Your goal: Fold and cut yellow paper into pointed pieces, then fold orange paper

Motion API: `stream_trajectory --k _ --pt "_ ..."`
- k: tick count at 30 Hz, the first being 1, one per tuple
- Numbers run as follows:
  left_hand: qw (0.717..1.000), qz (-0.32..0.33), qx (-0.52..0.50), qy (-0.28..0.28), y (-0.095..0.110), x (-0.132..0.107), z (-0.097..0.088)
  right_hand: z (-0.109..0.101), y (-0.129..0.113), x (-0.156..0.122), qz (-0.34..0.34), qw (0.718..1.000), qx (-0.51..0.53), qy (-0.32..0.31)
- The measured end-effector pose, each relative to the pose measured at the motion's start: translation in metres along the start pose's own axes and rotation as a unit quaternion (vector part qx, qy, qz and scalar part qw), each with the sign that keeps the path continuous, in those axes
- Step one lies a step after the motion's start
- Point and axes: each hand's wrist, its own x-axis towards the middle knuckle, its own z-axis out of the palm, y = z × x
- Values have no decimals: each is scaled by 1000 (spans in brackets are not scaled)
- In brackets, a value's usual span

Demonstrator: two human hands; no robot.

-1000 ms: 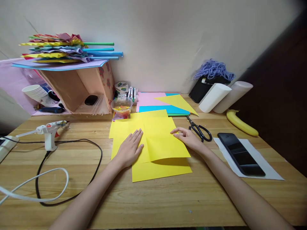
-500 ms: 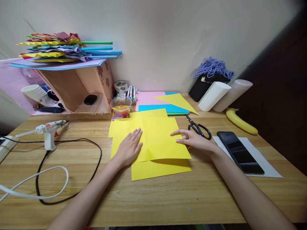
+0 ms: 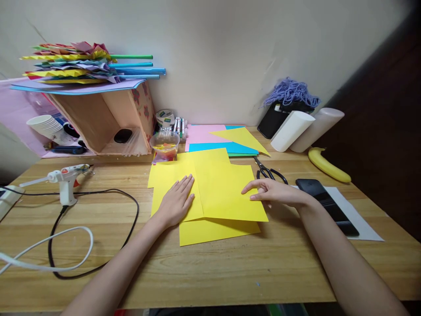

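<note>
A creased yellow paper sheet (image 3: 226, 193) lies on top of other yellow paper, with the crease running down its middle. My left hand (image 3: 176, 201) rests flat on its left half, fingers stretched out and holding nothing. Over the right edge, my right hand (image 3: 271, 193) has thumb and index finger apart above the paper; its other fingers are partly hidden. The right half of the sheet stands slightly raised. Below it, another yellow sheet (image 3: 213, 233) sticks out at the front, and more yellow paper (image 3: 210, 154) shows behind.
Black scissors (image 3: 269, 171), a phone (image 3: 324, 204) on white paper and a banana (image 3: 329, 166) lie to the right. Coloured sheets (image 3: 205, 134) and a small plastic tub (image 3: 165, 147) are at the back. A glue gun (image 3: 67, 182) with looping cables stands left, before an open box (image 3: 143, 105).
My right hand has moved right, and the right half of the top yellow sheet has swung outward and lower. My left hand stays flat in place.
</note>
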Motion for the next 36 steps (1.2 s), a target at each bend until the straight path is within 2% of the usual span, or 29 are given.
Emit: stream_trajectory --k 5,7,10,12,14,17,20,23,27,31,36 --pt "1000 4 -13 4 2 0 0 -17 7 -8 -19 999 -32 26" --pt "999 -8 -28 31 0 1 -2 -20 9 -8 -46 996 -54 57" --pt "984 -111 -24 139 -9 2 -9 -17 14 0 -100 986 -75 110" --pt "953 -217 4 213 -19 1 -15 -13 16 7 -124 979 -78 140" --pt "925 -300 30 232 -30 -1 -21 -8 18 12 -133 973 -74 173" --pt "916 -348 30 197 -41 -5 -26 1 14 15 -140 971 -11 195" --pt "911 -372 8 177 -42 -6 -28 15 6 16 -152 968 80 183" --pt "908 -380 -9 176 -38 -6 -31 33 1 19 -152 972 112 143" --pt "911 -369 -15 187 -35 -7 -29 55 0 28 -154 976 113 102" --pt "917 -341 3 208 -39 -6 -22 67 3 34 -166 978 91 87" --pt "914 -346 -83 197 -44 -6 -20 71 5 38 -165 980 82 73"
